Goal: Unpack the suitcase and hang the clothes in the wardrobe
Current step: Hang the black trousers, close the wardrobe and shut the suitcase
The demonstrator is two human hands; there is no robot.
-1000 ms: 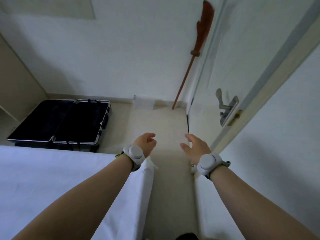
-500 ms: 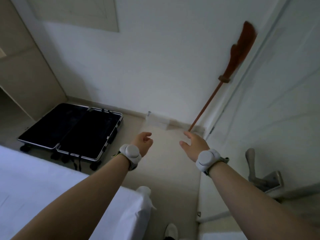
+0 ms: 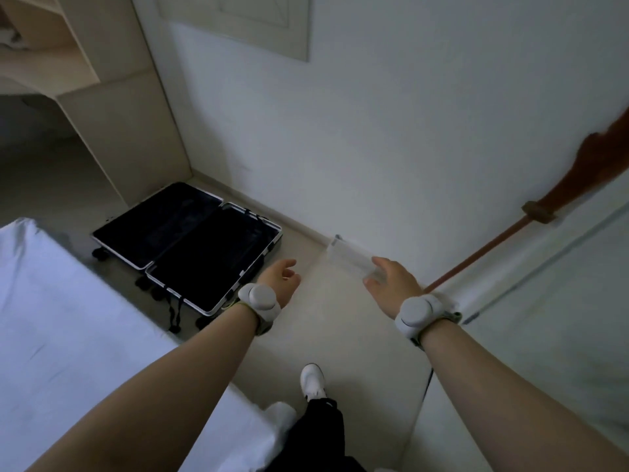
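A black suitcase (image 3: 190, 247) with a silver rim lies open flat on the floor by the wall, both dark halves showing no clothes I can make out. The beige wardrobe (image 3: 102, 97) stands at the upper left, its shelves partly in view. My left hand (image 3: 280, 279) hovers in the air just right of the suitcase, fingers loosely curled, holding nothing. My right hand (image 3: 393, 282) is stretched forward with relaxed fingers, also holding nothing. Both wrists carry white bands.
A bed with a white sheet (image 3: 68, 335) fills the lower left. A broom (image 3: 544, 212) leans in the right corner beside a white door (image 3: 561, 318). A small white box (image 3: 350, 257) sits at the wall base. My white shoe (image 3: 312, 379) is on the pale floor.
The view has swung left and forward: the wardrobe has come into sight, the suitcase is nearer, the door handle has left the frame. Both hands stay raised and hold nothing.
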